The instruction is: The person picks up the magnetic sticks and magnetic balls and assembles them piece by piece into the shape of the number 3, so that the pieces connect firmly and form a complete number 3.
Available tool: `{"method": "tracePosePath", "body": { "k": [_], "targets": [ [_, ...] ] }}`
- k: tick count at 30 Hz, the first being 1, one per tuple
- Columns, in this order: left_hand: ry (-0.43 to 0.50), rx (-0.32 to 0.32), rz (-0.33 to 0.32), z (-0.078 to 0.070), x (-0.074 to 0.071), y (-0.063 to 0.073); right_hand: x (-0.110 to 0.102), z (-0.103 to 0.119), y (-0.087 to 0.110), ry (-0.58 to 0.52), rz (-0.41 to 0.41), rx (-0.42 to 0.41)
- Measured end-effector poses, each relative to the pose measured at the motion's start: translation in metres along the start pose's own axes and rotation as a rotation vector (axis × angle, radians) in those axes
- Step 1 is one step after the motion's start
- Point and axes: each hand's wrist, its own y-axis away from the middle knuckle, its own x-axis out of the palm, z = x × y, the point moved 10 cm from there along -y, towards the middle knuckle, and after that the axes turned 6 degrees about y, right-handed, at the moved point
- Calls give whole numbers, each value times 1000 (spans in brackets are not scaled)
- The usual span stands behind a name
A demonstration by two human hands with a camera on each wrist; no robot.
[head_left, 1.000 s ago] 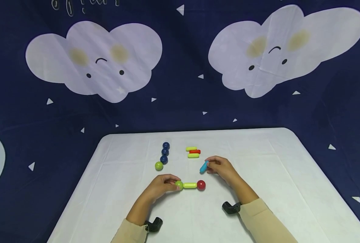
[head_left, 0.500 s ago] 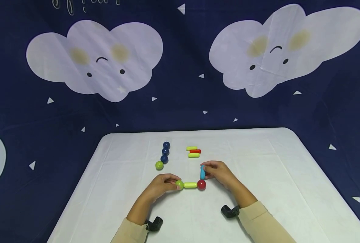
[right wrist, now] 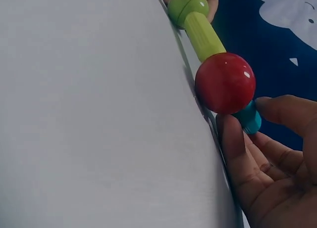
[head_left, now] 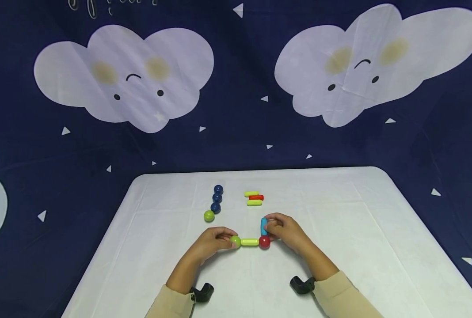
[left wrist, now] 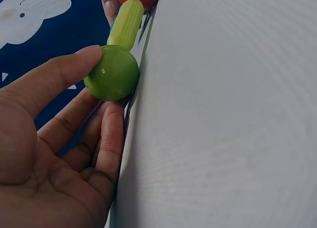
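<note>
My left hand (head_left: 215, 239) pinches a green ball (left wrist: 112, 73) between thumb and fingers. From that ball a yellow-green rod (head_left: 249, 242) runs across to a glossy red ball (right wrist: 226, 83), all in one line on the table. A light-blue rod (head_left: 264, 226) is pinched in my right hand (head_left: 287, 229). Its near end meets the far side of the red ball, so it stands roughly square to the yellow-green rod. In the right wrist view the red ball hides part of the blue rod, and a finger lies right beside the ball.
Beyond the hands, several dark blue balls (head_left: 217, 198) form a row with a loose green ball (head_left: 209, 216) at its near end. To their right lie two yellow-green rods (head_left: 254, 203) and a red rod (head_left: 256, 198). A dark cloth with clouds hangs behind the white table (head_left: 339, 198).
My right hand has brought the blue rod left and toward me, turning it from slanted to nearly straight, up against the red ball. The left hand keeps its hold on the green ball.
</note>
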Motion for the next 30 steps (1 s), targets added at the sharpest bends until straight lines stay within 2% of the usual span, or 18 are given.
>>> {"method": "tracePosePath", "body": {
  "k": [9, 13, 16, 23, 30],
  "targets": [
    [16, 19, 28, -1, 1, 2, 2, 2, 10, 117, -51, 8],
    [24, 16, 39, 0, 2, 1, 2, 3, 15, 154, -49, 5],
    [20, 11, 48, 1, 2, 1, 4, 4, 18, 167, -15, -3],
    [-8, 2, 63, 0, 2, 2, 11, 9, 23, 159, 123, -22],
    [8, 5, 71, -2, 4, 4, 12, 8, 28, 170, 181, -5]
  ]
}}
